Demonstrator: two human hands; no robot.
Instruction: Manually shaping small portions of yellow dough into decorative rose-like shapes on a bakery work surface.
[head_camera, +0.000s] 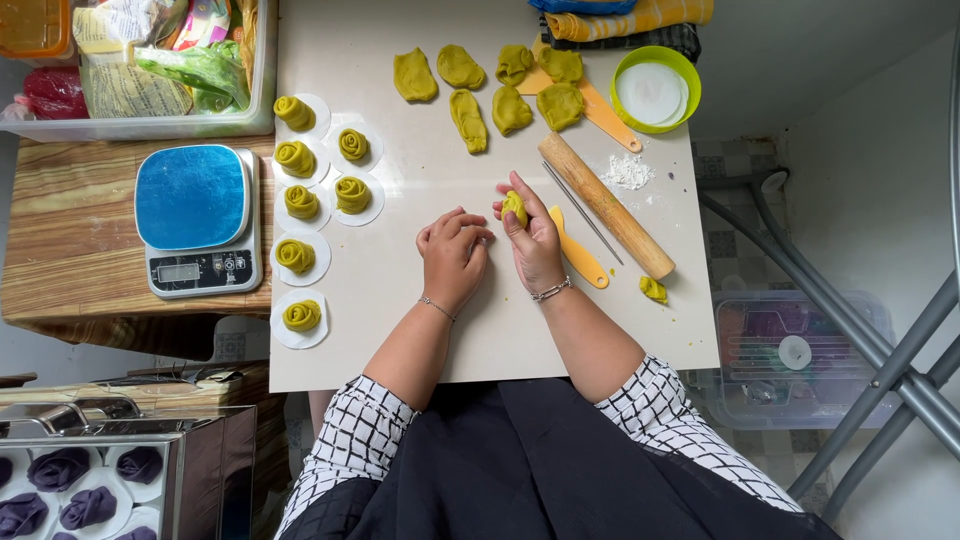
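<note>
Right hand (535, 240) fingers closed around green dough piece (514, 207); left hand (455, 255) curled, empty, resting on surface (400, 300). Risk: over-squeezing deforms it; rolling pin (606, 205) just right could get knocked.

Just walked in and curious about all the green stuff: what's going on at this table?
A person at a white table is shaping green dough. The right hand grips a small rolled dough piece; the left hand rests curled on the table, holding nothing visible. Seven finished dough roses sit on white paper rounds at the left, flat dough pieces wait at the top, and a wooden rolling pin lies to the right.
</note>
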